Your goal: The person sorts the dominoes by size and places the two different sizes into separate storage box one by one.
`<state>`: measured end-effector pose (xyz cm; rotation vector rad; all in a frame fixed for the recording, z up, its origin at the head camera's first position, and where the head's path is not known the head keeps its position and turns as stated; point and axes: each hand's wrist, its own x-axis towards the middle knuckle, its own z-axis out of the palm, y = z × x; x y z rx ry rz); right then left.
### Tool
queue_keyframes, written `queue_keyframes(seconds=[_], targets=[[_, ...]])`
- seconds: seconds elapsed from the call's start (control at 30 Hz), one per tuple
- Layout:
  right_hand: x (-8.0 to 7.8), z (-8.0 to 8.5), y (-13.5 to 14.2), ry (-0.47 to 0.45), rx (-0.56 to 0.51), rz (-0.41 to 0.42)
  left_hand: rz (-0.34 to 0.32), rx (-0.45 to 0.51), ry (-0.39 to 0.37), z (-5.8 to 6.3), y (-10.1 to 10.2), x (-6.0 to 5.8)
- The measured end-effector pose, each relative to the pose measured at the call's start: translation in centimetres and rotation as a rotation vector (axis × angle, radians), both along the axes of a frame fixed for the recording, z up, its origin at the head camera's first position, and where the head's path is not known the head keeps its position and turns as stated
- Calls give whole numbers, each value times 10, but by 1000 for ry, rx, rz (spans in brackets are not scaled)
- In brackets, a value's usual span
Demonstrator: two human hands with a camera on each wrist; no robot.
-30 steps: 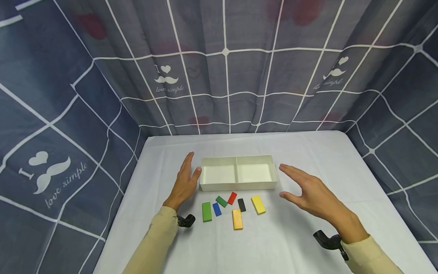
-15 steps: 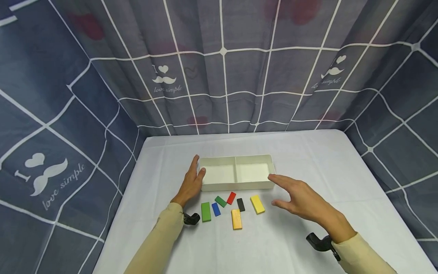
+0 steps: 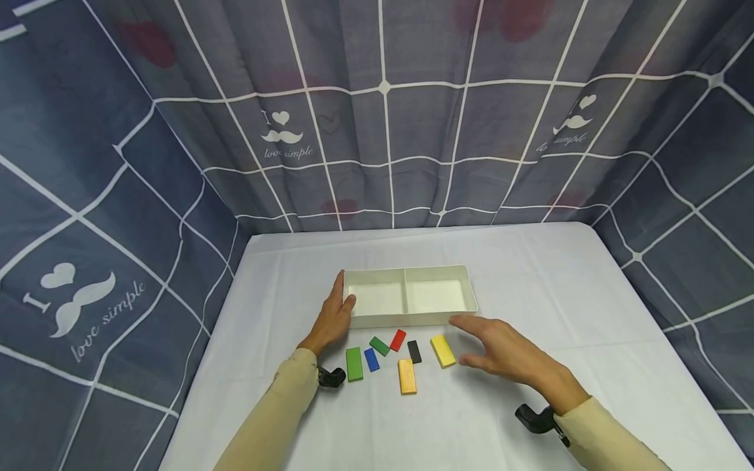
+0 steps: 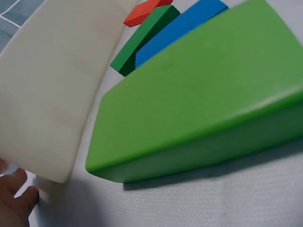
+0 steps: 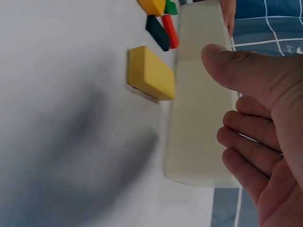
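A cream two-compartment box (image 3: pixel 410 320) lies on the white-covered table. My left hand (image 3: pixel 331 320) is at its left end, straight fingers along the outer side and thumb over the front left corner; whether it presses there I cannot tell. In the left wrist view, its fingertips (image 4: pixel 19 191) are by the box end. My right hand (image 3: pixel 506 350) hovers at the box's front right, thumb and forefinger apart, holding nothing. Nearest to it is a yellow block (image 3: pixel 443 351). A light green block (image 3: pixel 355 364) lies near my left wrist.
Between the hands lie a blue block (image 3: pixel 372 360), dark green block (image 3: pixel 379 346), red block (image 3: pixel 397 340), black block (image 3: pixel 415 352) and orange-yellow block (image 3: pixel 407 377). A checked curtain (image 3: pixel 353 131) surrounds the table. Each wrist carries a black camera mount (image 3: pixel 535 418).
My right hand has moved left and toward me, from beside the box's right end to near the yellow block. My left hand has shifted slightly right onto the box's left end.
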<state>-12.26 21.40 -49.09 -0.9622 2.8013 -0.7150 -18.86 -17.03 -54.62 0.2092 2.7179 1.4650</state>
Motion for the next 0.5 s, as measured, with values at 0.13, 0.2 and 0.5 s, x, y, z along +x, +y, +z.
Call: queue_keyframes(seconds=[0.13, 0.2, 0.5], targets=[[-3, -9, -4, -11, -3, 13, -4, -15, 9, 1, 2, 0], [-4, -14, -5, -1, -9, 27, -6, -13, 5, 1, 2, 0], [-7, -34, -12, -2, 7, 37, -4, 9, -1, -1, 3, 0]])
